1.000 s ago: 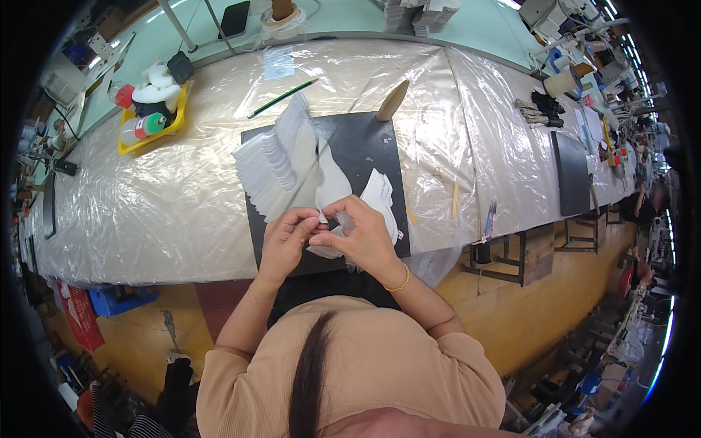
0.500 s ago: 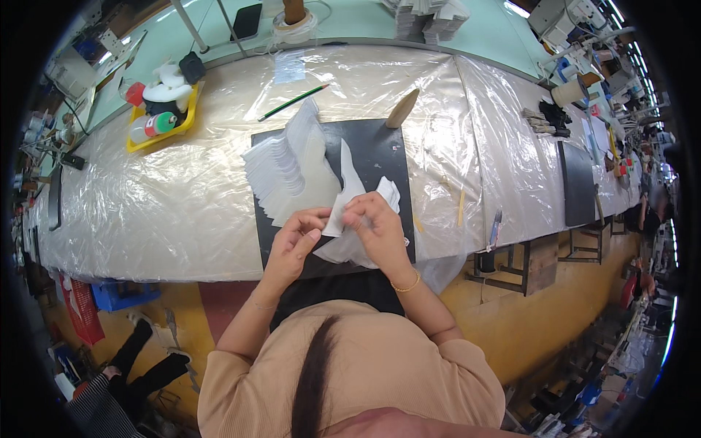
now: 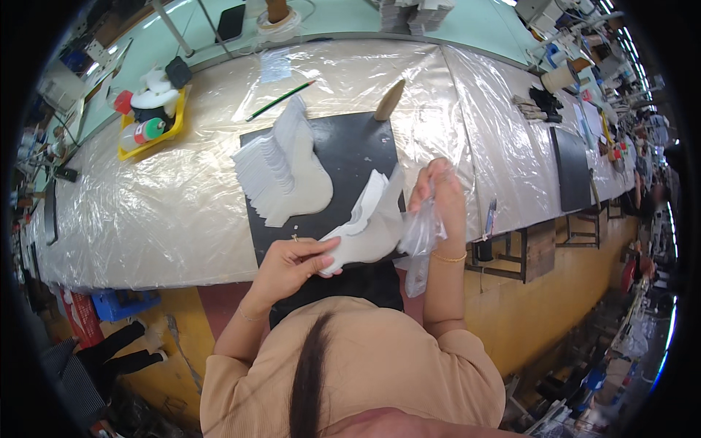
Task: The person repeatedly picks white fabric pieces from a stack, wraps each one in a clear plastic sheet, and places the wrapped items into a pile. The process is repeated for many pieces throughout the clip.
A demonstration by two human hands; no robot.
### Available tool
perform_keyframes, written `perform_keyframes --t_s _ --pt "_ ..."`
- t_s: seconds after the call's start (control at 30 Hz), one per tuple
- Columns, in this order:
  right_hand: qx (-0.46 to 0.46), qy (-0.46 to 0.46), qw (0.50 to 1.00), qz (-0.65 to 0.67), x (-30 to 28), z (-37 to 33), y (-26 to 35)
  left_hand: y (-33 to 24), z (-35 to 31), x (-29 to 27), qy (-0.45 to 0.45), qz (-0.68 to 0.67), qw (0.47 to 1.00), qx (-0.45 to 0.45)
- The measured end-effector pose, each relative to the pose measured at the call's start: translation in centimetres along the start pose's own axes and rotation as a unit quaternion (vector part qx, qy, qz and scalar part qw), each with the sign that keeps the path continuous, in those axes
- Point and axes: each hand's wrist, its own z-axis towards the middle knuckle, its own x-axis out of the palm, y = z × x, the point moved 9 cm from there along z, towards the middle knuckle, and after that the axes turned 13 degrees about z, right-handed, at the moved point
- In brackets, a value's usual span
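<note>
Head view: person is sitting at a long table [image 3: 131,219] w/ crinkly clear plastic sheeting over it. Left hand [image 3: 288,263] is pinching the near end of a white cut piece [image 3: 369,230]; thumb and fingertips are pressing together on its lower edge, so the piece is sticking up and away from the fingers, over the front of a matte black mat [image 3: 350,150]. Piece is looking soft, flat, curved like a shoe-upper panel. Right hand [image 3: 438,201] is lifted, fingers bunched, gripping a thin clear film [image 3: 422,244] that's hanging limp and wrinkled below the palm, just beside the piece's right edge. On the mat, a fanned stack of white pieces [image 3: 281,171] is lying well apart from both hands. Farther back: green pencil [image 3: 281,100], yellow tray [image 3: 153,131] w/ bottles.
</note>
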Motion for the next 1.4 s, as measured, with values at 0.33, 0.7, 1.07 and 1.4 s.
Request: perform_keyframes --t_s 0.33,0.7,1.07,1.4 --pt "-0.3 -0.236 0.923 -0.052 -8.4 -0.4 14.1 2.0 2.2 1.4 -0.049 0.219 0.974 0.041" --pt "-0.327 -0.217 0.905 -0.165 -5.5 -2.2 12.3 0.2 -0.8 -8.9 -0.434 0.511 0.738 0.074" --pt "-0.104 -0.015 0.934 -0.341 3.6 -1.2 -0.5 3.0 -1.1 -12.0 -0.387 0.384 0.838 0.019" --pt "-0.079 0.202 0.876 -0.432 10.8 -3.8 -8.6 4.4 0.7 -7.0 -0.157 -0.136 0.976 -0.059"
